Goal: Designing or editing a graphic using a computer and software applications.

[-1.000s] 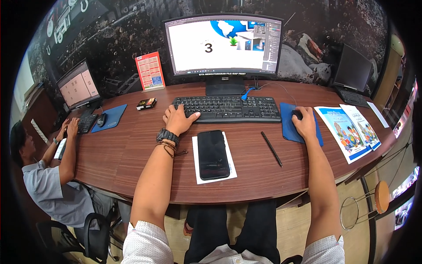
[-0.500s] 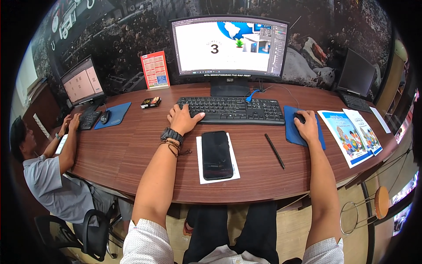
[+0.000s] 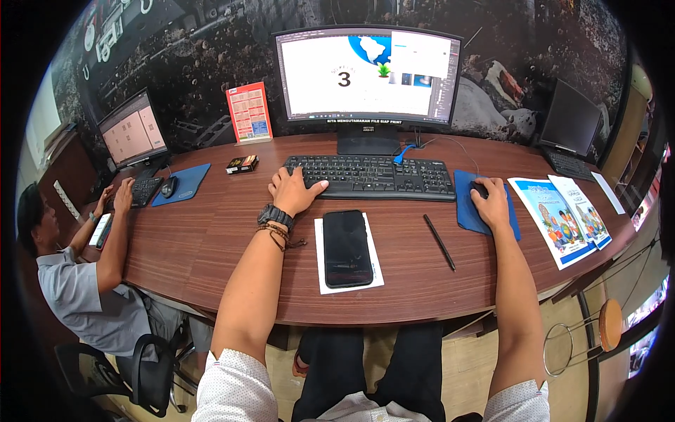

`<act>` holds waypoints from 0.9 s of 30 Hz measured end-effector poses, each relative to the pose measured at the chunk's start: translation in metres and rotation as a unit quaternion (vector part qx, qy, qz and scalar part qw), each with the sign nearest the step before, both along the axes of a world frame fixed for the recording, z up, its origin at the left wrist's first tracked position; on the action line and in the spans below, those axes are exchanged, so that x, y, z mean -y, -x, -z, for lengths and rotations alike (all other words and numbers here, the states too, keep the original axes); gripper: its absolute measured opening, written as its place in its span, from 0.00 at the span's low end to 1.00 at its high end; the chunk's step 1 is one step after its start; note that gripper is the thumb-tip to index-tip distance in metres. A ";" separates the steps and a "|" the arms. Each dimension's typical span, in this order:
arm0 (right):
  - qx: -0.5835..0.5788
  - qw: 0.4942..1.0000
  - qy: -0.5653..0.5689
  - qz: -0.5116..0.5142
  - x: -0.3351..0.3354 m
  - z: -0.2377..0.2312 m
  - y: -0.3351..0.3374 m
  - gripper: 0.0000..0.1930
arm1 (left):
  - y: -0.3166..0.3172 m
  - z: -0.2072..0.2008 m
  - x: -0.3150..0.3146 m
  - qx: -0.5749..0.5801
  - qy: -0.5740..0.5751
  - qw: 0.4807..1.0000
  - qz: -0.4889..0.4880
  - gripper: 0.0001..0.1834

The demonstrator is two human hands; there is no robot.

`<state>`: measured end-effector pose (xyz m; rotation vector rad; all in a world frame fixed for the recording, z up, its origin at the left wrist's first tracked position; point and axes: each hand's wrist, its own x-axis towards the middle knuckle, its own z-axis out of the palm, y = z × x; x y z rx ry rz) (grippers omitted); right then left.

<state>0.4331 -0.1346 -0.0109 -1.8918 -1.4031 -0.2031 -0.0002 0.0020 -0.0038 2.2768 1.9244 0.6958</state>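
My left hand [image 3: 291, 191] rests with fingers spread on the left end of a black keyboard [image 3: 373, 177], its thumb stretched along the near edge. On a blue mouse pad [image 3: 472, 216], my right hand [image 3: 493, 204] is curled over a black computer mouse [image 3: 479, 188], mostly hidden beneath the fingers. Behind the keyboard a curved monitor [image 3: 316, 95] shows a design program with a small white window at its upper right. Between my forearms a dark smartphone [image 3: 347, 250] lies on a white sheet [image 3: 321, 271]. A black pen [image 3: 439, 243] lies right of it.
Printed booklets [image 3: 552, 221] lie right of the mouse pad. A small box [image 3: 242, 164] and a red calendar card [image 3: 249, 114] stand at the back left. Another person [image 3: 91, 288] sits at left beside a second monitor [image 3: 132, 130]. A round stool [image 3: 610, 325] stands at lower right.
A white window has opened on the monitor's upper right. At left, the other person's hands have shifted slightly and a phone shows more. My own hands keep their places.
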 end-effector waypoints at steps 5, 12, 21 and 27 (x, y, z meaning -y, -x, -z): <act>-0.003 1.000 0.004 0.000 0.000 -0.001 0.000 0.19 | 0.000 0.000 0.000 0.000 -0.002 1.000 -0.001 0.50; 0.003 1.000 0.000 0.002 0.000 0.001 -0.001 0.18 | -0.001 0.000 0.000 -0.003 0.001 1.000 0.001 0.51; 0.001 1.000 -0.011 0.003 -0.003 0.003 -0.005 0.19 | 0.000 0.000 0.000 -0.007 -0.003 1.000 -0.001 0.50; 0.003 1.000 -0.010 -0.005 -0.001 0.001 -0.003 0.19 | 0.000 0.000 0.000 -0.007 -0.007 1.000 -0.002 0.50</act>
